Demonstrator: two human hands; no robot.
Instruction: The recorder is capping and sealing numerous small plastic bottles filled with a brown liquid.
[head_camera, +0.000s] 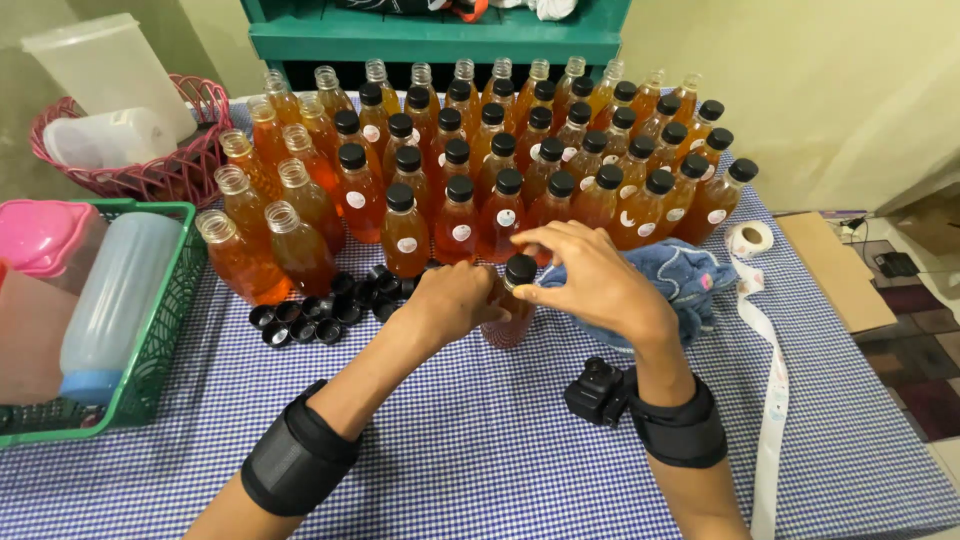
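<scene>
Checked counter (480, 440), bottles massed at 12 o'clock | left hand (455, 300) wrapped around bottle (510, 325) at centre | right hand (590, 280) fingers pinched on black cap (519, 268) | loose caps (320, 310) at 9 | keep bottle upright, cap square while twisting.

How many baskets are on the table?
2. A green basket sits at the left edge, holding plastic containers. A pink basket stands behind it, near the table's back left corner, holding clear tubs. Others may lie outside the view.

Yellow wall (800, 80), green shelf (440, 40)
</scene>
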